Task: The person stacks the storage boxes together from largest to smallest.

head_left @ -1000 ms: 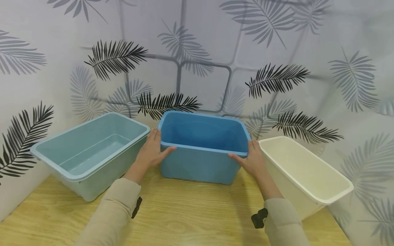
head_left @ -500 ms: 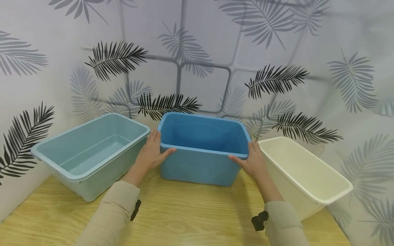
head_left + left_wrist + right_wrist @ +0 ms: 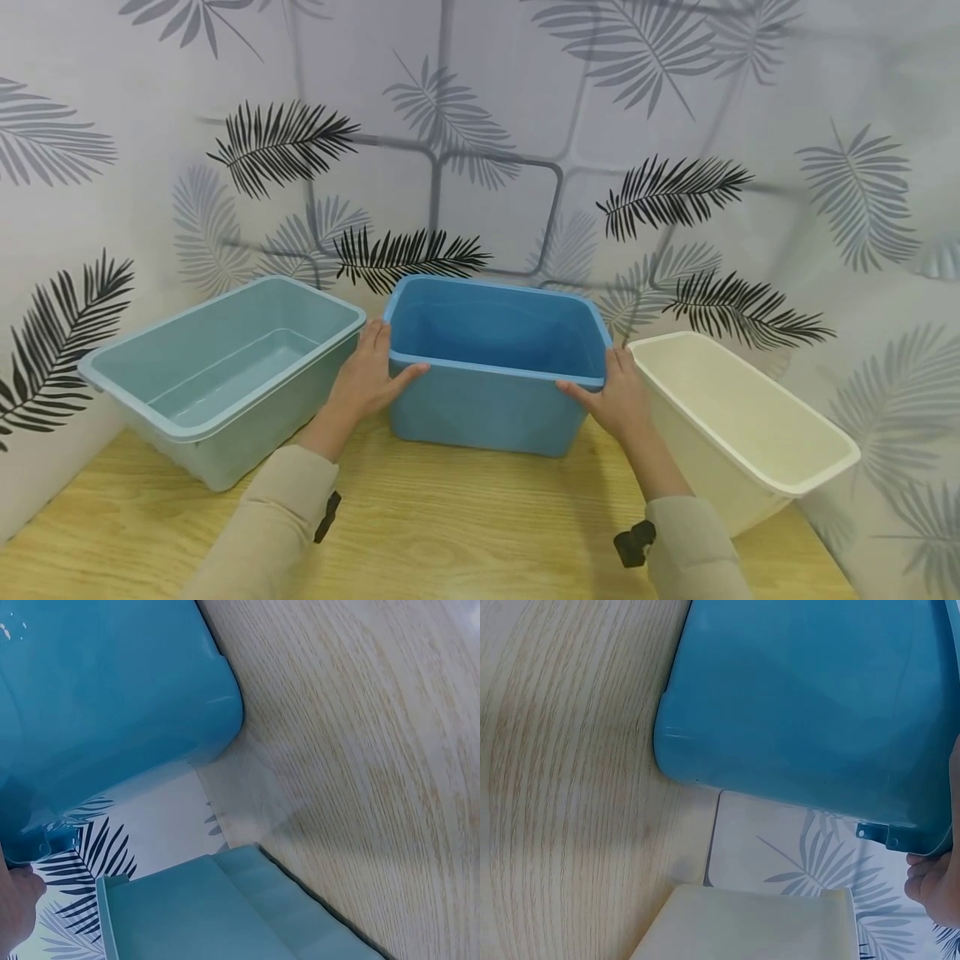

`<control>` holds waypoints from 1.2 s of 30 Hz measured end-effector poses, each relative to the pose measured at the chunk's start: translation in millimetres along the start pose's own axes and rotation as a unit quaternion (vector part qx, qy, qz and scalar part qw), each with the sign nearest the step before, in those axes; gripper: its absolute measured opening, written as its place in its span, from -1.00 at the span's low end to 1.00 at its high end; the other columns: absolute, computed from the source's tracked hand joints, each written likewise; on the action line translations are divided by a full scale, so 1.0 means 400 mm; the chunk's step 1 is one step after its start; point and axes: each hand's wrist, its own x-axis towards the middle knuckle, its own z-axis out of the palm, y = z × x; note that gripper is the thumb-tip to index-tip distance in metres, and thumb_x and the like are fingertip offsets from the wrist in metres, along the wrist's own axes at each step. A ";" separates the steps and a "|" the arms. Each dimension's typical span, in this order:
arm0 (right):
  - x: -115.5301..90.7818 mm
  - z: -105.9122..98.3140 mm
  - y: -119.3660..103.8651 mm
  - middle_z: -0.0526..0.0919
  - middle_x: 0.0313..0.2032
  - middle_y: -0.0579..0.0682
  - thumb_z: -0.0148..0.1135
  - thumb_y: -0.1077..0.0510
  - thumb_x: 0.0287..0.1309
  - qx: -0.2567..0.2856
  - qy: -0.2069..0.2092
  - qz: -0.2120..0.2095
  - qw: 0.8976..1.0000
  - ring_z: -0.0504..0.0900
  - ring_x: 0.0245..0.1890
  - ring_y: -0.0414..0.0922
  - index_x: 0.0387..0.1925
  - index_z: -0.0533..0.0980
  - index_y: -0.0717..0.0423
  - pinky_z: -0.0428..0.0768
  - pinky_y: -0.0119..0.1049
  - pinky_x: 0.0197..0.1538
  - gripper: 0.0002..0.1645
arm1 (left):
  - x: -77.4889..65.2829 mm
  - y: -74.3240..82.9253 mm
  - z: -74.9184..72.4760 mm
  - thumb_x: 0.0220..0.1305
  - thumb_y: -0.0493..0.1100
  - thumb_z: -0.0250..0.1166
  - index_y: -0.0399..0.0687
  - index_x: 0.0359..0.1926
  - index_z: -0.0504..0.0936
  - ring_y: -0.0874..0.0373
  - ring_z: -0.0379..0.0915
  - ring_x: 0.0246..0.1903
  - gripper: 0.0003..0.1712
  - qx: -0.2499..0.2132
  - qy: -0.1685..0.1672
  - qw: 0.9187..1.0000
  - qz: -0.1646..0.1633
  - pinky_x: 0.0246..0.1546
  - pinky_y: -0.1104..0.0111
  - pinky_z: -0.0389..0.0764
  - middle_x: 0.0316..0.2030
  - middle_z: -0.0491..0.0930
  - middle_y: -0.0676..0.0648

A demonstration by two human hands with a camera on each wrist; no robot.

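Observation:
A deep blue plastic bin [image 3: 480, 410] stands upright on the wooden table, in the middle of the head view, its inside bare. My left hand [image 3: 366, 375] grips the rim at its left end, thumb lying along the front edge. At the opposite end my right hand [image 3: 619, 390] holds the rim the same way, thumb at the front corner. Both wrist views show the bin's smooth wall close up, as a blue side [image 3: 112, 690] and a blue side [image 3: 802, 697]. Fingers curl under the rim at the edge of each wrist view, mostly cut off.
Left of the blue bin stands a pale green bin [image 3: 225, 450], angled, its corner close to my left hand. A cream bin [image 3: 705, 467] stands at the right, near my right forearm. Behind them rises a leaf-patterned wall covering [image 3: 495, 217]. Wooden tabletop [image 3: 450, 525] stretches in front.
The blue bin has shifted very slightly toward me, with both hands keeping their grip on its rim. The green and cream bins stay in place.

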 end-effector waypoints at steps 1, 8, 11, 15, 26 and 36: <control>-0.001 0.000 -0.001 -0.04 0.37 0.40 0.17 -0.40 -0.02 0.000 0.001 0.000 1.000 -0.06 0.38 0.32 0.34 -0.01 0.46 0.21 0.21 0.27 0.25 | -0.001 0.000 0.000 0.19 0.39 0.03 -0.48 0.36 -0.04 -0.21 -0.19 0.41 0.12 0.001 0.000 1.000 -0.001 0.27 -0.01 0.23 0.40 -0.09 -0.38; -0.010 0.002 -0.002 -0.01 0.36 0.39 0.18 -0.38 -0.02 -0.005 0.011 -0.006 1.000 -0.01 0.37 0.31 0.33 0.02 0.46 0.23 0.20 0.26 0.22 | -0.008 0.001 -0.001 0.19 0.38 0.04 -0.46 0.36 -0.04 -0.21 -0.18 0.41 0.11 0.003 0.002 1.000 -0.004 0.27 -0.01 0.23 0.40 -0.08 -0.37; -0.015 0.002 -0.002 0.01 0.36 0.39 0.20 -0.37 -0.03 -0.008 0.018 -0.013 1.000 0.07 0.34 0.31 0.32 0.04 0.48 0.28 0.18 0.23 0.22 | -0.013 0.002 -0.002 0.18 0.38 0.05 -0.46 0.36 -0.03 -0.21 -0.17 0.41 0.12 0.002 0.006 1.000 -0.003 0.27 -0.01 0.22 0.40 -0.08 -0.37; -0.023 0.003 -0.002 0.03 0.35 0.38 0.20 -0.37 -0.03 -0.012 0.025 -0.018 0.999 0.10 0.33 0.31 0.31 0.05 0.48 0.32 0.18 0.20 0.22 | -0.021 0.002 -0.002 0.17 0.40 0.03 -0.46 0.36 -0.03 -0.22 -0.16 0.41 0.13 0.000 0.010 1.000 -0.003 0.28 -0.01 0.20 0.40 -0.07 -0.37; -0.037 0.008 0.000 0.00 0.36 0.37 0.20 -0.38 -0.04 -0.013 0.025 -0.007 1.000 0.07 0.35 0.29 0.32 0.04 0.46 0.35 0.18 0.17 0.22 | -0.036 0.003 0.003 0.15 0.44 0.01 -0.47 0.35 0.00 -0.23 -0.15 0.40 0.15 -0.004 0.020 1.000 -0.001 0.25 -0.03 0.25 0.39 -0.04 -0.37; -0.043 0.003 -0.002 0.04 0.35 0.37 0.23 -0.36 -0.05 -0.007 0.037 -0.009 0.999 0.02 0.37 0.27 0.31 0.06 0.47 0.28 0.19 0.23 0.21 | -0.036 0.007 0.002 0.16 0.41 0.04 -0.45 0.35 0.01 -0.23 -0.17 0.41 0.13 -0.007 0.019 1.000 -0.002 0.27 -0.03 0.22 0.40 -0.06 -0.36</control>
